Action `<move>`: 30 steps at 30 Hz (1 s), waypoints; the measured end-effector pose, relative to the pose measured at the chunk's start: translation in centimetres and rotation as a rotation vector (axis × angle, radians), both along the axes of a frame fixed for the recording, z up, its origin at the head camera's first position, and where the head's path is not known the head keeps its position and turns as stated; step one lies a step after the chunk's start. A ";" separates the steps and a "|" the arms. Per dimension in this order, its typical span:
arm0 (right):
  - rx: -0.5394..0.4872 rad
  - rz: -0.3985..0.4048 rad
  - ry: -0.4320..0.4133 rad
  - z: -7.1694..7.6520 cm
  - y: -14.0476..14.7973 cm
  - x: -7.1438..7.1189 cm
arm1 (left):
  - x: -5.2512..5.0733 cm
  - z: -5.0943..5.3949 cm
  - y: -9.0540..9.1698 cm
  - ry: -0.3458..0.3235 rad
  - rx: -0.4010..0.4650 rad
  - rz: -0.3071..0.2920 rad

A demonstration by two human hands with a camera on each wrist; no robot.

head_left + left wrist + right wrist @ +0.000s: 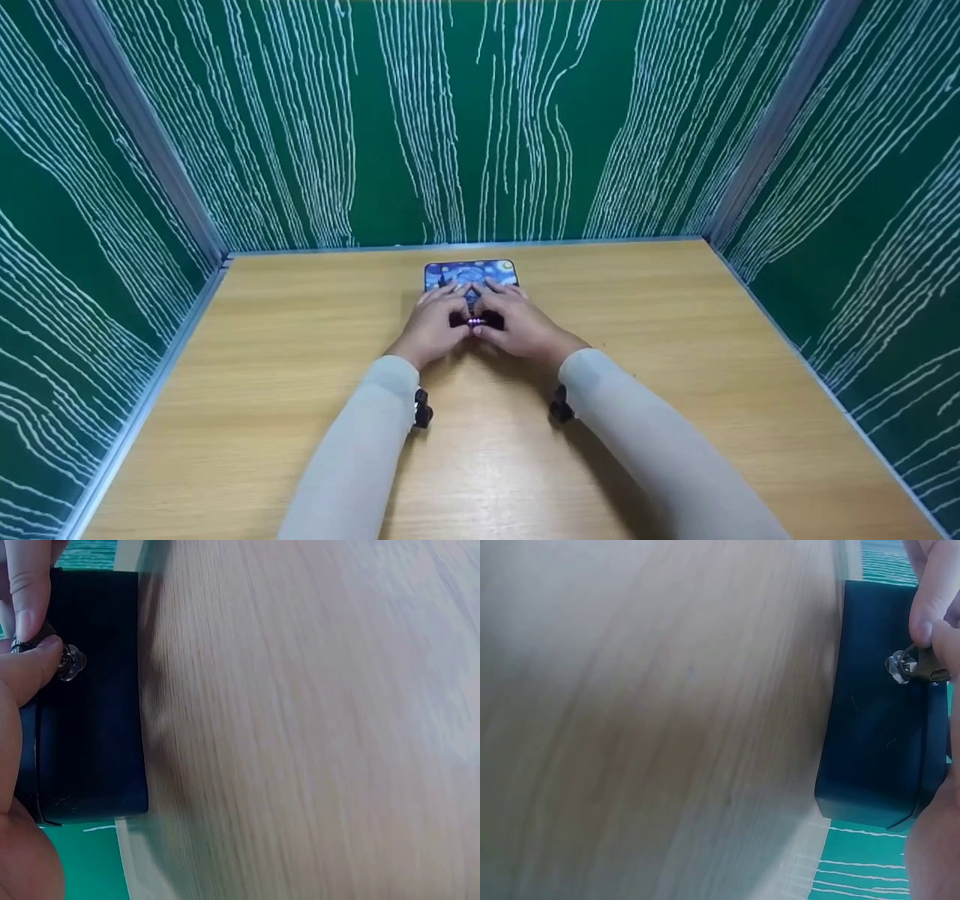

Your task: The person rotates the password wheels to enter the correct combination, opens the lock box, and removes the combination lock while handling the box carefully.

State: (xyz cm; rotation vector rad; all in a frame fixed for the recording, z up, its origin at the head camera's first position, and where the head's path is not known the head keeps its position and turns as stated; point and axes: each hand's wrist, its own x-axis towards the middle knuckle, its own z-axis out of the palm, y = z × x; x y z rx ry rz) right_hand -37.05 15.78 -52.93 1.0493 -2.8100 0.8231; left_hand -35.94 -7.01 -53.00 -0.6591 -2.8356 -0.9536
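A dark box (877, 735) with a blue, swirl-painted lid (470, 271) stands on the table. On its front is a metal hasp (71, 664), through which a small brass-coloured padlock (931, 666) hangs. My left hand (436, 324) reaches it from the left, thumb and index finger pinching the padlock. From the other side my right hand (519, 322) also pinches it between thumb and forefinger. The other fingers of both hands lie over the lid. Fingertips hide much of the padlock, so its face cannot be made out in the wrist views.
The wooden table (300, 360) spreads around the box. Green walls (420, 150) with white wavy lines rise at the back and both sides. A dark wrist camera (422, 409) sits on the left sleeve, another (561, 405) on the right.
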 end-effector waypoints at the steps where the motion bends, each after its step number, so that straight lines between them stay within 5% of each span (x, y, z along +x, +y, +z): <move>1: 0.002 -0.005 -0.001 0.0 0.0 0.0 | 0.0 0.0 0.0 -0.002 0.000 -0.001; 20: 0.004 0.007 0.015 -0.1 0.0 -0.1 | 0.1 0.0 0.0 -0.035 0.030 0.017; 30: -0.013 0.003 0.021 0.1 -0.1 0.1 | 0.1 0.1 -0.1 -0.001 0.027 -0.001</move>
